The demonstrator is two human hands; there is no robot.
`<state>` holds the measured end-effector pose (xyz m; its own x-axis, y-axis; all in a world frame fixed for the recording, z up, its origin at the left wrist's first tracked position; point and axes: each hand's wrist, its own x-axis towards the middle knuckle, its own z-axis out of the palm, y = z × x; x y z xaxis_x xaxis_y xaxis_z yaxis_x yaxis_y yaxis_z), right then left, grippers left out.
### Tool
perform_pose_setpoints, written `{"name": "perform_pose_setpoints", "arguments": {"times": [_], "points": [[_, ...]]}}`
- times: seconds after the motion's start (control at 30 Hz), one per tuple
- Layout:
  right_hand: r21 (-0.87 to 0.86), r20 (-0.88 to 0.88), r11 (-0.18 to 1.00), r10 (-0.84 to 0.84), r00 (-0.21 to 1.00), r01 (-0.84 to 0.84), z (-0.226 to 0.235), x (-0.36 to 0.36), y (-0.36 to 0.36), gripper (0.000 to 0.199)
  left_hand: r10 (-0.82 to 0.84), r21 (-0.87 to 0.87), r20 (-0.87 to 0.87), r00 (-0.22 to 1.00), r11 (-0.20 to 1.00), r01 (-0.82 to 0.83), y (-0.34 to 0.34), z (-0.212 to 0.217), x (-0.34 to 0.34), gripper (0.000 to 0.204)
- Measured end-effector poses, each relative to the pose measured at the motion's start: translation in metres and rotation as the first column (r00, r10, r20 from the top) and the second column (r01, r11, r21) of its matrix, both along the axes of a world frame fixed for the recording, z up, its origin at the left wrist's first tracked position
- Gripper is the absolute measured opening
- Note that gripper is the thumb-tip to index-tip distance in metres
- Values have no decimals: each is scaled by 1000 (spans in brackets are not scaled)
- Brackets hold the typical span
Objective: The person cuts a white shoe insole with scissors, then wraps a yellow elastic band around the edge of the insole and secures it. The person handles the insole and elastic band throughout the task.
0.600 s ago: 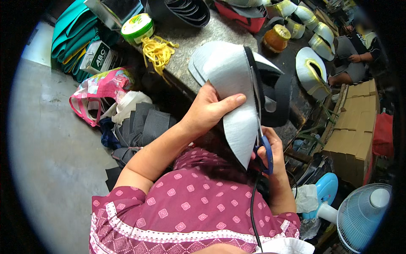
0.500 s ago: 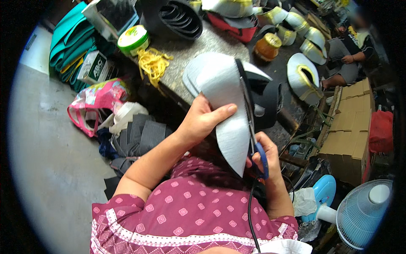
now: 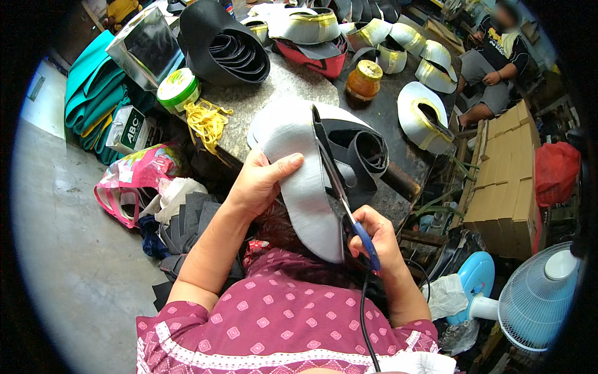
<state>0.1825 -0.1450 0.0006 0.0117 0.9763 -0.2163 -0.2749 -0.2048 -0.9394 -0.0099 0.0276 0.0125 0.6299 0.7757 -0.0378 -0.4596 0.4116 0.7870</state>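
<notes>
One grey stone-topped workbench (image 3: 274, 84) fills the upper middle, its near edge running from the yellow tangle of cord (image 3: 207, 119) down toward the person's lap; little bare top shows, only a patch at the near left corner. Left of that edge lies open grey floor (image 3: 56, 237), the widest free room. Along the far and right edges stand many curved white foam cap pieces with yellow rims (image 3: 423, 118), too crowded to count surely.

One large curved sheet of grey foam (image 3: 299, 181) hangs over the bench's near edge, above the lap. The left hand (image 3: 258, 184) clamps its left side, thumb on top pointing right, wrist bent, forearm rising from the lower left. The right hand (image 3: 374, 240) grips the blue-handled scissors (image 3: 339, 187), fingers through the loops, blades slightly parted along the sheet's right edge.

One black rolled foam coil (image 3: 224, 43) sits at the far left corner, one green-lidded round tub (image 3: 177, 87) beside it, one orange jar (image 3: 364, 78) mid-bench.
</notes>
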Motion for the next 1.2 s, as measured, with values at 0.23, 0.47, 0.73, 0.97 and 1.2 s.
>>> {"name": "perform_pose_setpoints", "arguments": {"times": [0.23,0.47,0.73,0.97,1.2], "points": [[113,107,993,-34,994,22,-6,-4,9,37,13,199,-35,999,980,-6,-23,0,15,46],[66,-23,997,-46,999,48,-3,-11,6,36,37,195,-23,999,980,-32,-30,0,11,45],[47,29,992,-120,992,118,-3,-19,6,28,140,416,-179,974,908,-54,-42,12,-3,44],[223,139,917,-365,920,330,6,11,3,44,481,160,-52,875,869,-468,-33,81,-57,42],[264,210,916,-362,908,304,19,30,-4,66,416,462,371,830,692,-554,0,93,-13,46]]}}
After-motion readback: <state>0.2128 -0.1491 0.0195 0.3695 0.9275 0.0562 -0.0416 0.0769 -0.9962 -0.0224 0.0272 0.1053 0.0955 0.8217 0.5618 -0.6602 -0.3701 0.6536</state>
